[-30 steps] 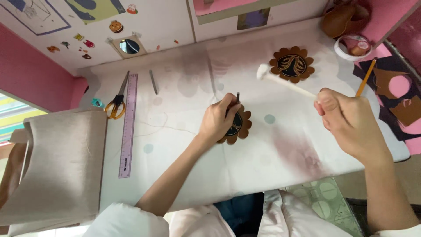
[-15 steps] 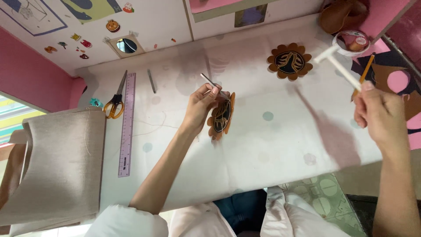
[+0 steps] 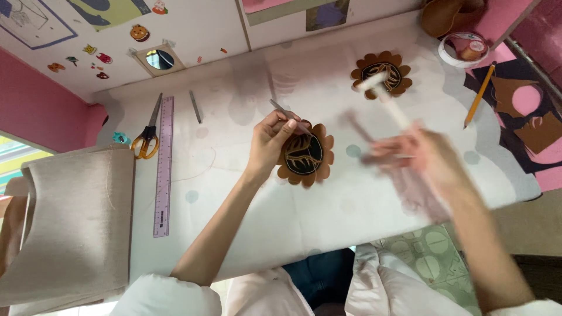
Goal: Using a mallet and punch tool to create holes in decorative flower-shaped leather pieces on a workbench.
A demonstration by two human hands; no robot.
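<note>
Here we see the left hand (image 3: 274, 140) pinching a thin metal tool (image 3: 288, 114) just above the brown flower piece (image 3: 305, 155); the right hand (image 3: 424, 155) (blurred) grips a white mallet (image 3: 383, 96).

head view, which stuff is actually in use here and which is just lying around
In use:
left hand holding a thin metal tool on the brown flower piece
right hand, blurred, holding a white mallet

Lying about:
second flower piece
scissors
ruler
pencil
tape roll
</note>
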